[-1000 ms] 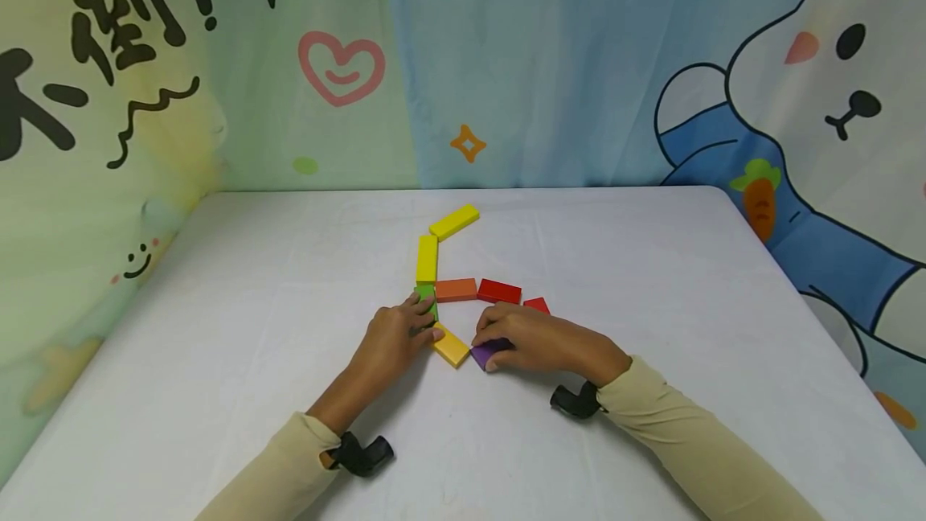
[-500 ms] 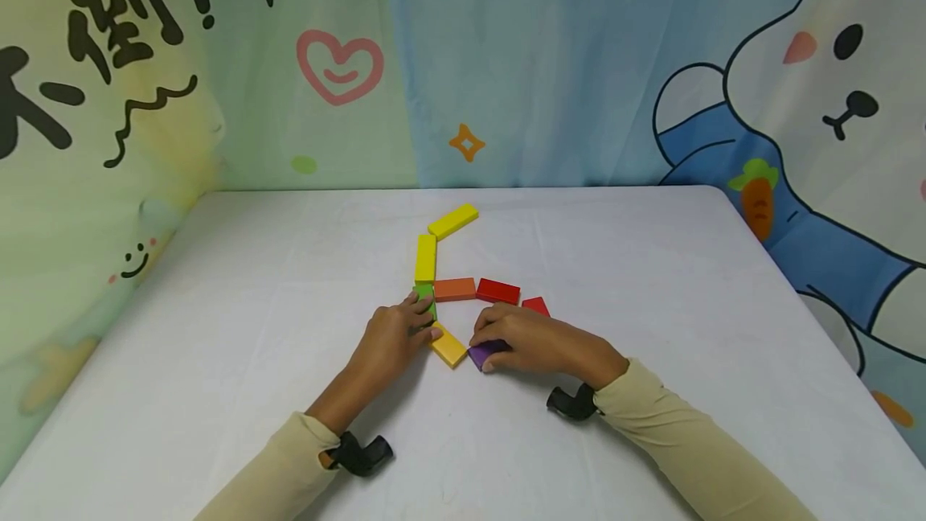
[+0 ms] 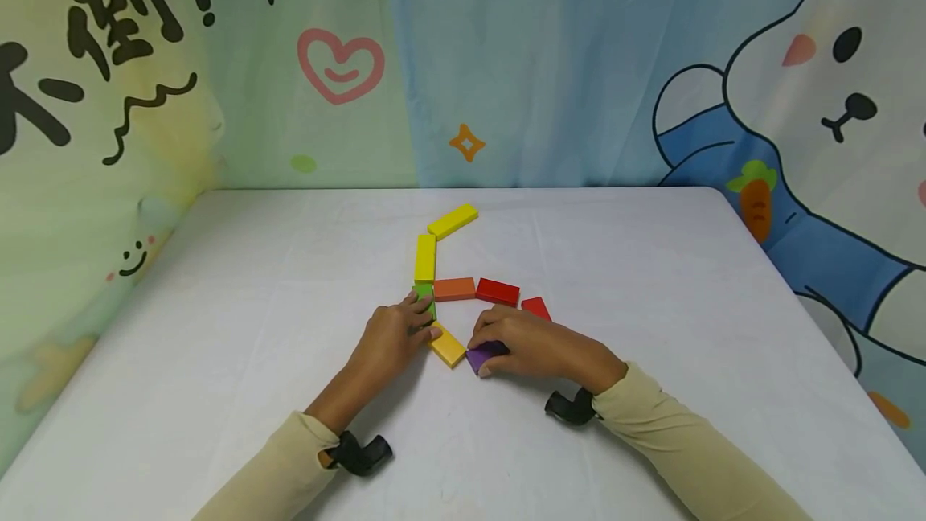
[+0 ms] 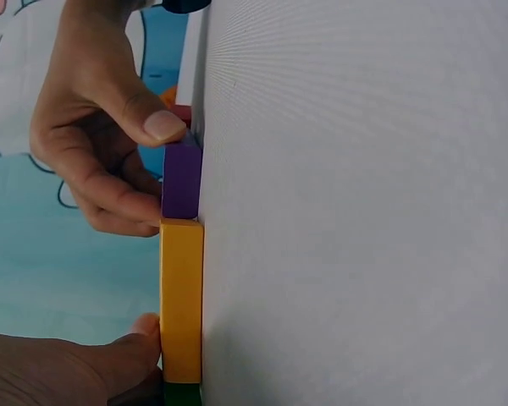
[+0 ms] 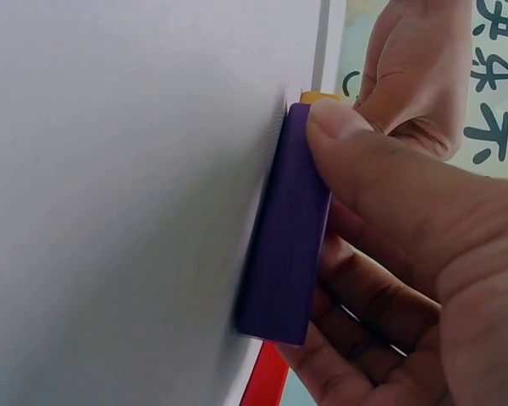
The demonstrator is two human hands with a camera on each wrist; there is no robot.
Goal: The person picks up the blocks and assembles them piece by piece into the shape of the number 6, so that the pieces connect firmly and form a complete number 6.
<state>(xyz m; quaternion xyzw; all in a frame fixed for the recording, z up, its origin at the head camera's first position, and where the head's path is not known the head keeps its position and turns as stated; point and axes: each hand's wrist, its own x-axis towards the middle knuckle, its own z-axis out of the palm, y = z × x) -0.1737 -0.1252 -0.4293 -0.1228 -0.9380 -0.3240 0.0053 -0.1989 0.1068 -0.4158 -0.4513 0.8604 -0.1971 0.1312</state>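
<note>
My right hand (image 3: 538,344) pinches a purple block (image 5: 284,237) between thumb and fingers; the block lies flat on the white tabletop, partly under the hand. Its left end meets the near corner of an amber block (image 3: 448,348), as the left wrist view shows. My left hand (image 3: 394,336) rests with its fingers over a green block (image 3: 425,290), mostly covered, and its thumb touches the amber block's upper end. From the green block an orange block (image 3: 454,289) and a red block (image 3: 497,291) run right. A second red block (image 3: 536,309) is partly hidden behind my right hand.
Two yellow blocks, an upright one (image 3: 425,257) and a slanted one (image 3: 452,220), continue the line beyond the green block. A printed cloth backdrop (image 3: 542,63) hangs behind the white table (image 3: 289,264). Each wrist carries a small black camera.
My right hand has nudged the purple block's near end slightly toward me, turning it a little against the amber block. My left hand has stayed in place.
</note>
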